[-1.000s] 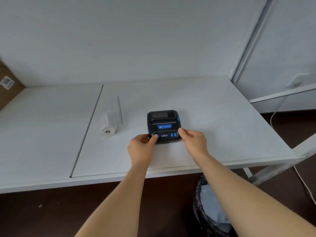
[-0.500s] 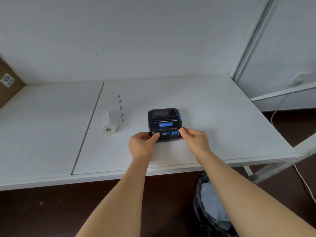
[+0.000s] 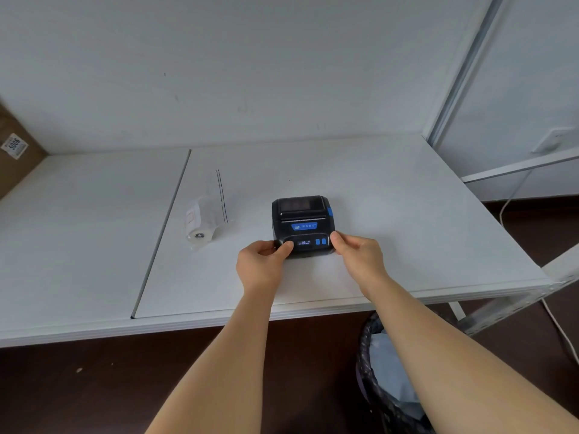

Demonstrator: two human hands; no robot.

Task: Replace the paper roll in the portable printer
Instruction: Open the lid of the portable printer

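both hands, left hand (image 3: 261,261) and right hand (image 3: 360,256), pinch the printer (image 3: 302,220) between them.

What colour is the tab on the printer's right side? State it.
Blue. The tab sits on the black printer; the head view, the only one, shows it.

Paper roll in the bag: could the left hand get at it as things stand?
Probably yes: the paper roll lies left of the printer with bare table between, but the left hand must first let go.
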